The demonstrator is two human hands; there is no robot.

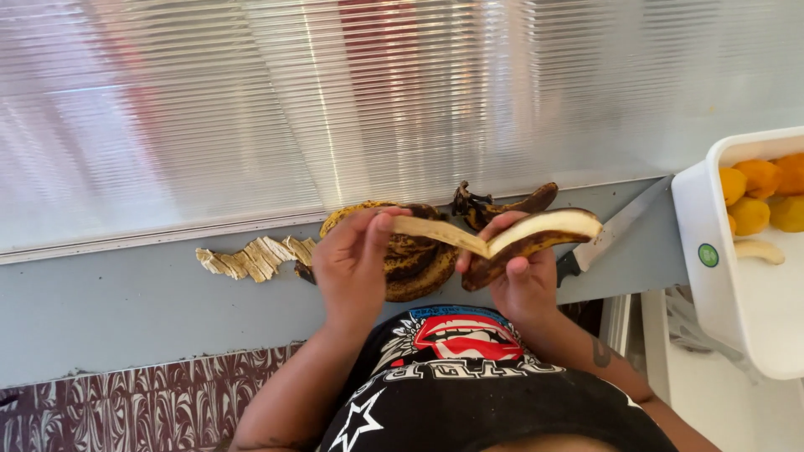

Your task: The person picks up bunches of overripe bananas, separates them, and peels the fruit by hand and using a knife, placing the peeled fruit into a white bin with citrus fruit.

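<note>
My right hand point(517, 283) grips an overripe banana point(543, 231) with a brown-spotted skin, its pale flesh showing along the top. My left hand point(350, 264) pinches a strip of peel point(435, 232) that is pulled away from the banana toward the left. Both hands are above a grey ledge point(126, 301), just in front of a bunch of dark-spotted bananas point(419, 266) lying on it.
A knife point(611, 230) with a black handle lies on the ledge to the right. Peel scraps point(251, 258) lie at the left and a dark banana stem piece point(494, 206) behind. A white tub point(712, 218) at the right holds peeled yellow fruit pieces point(754, 197). A ribbed translucent panel rises behind.
</note>
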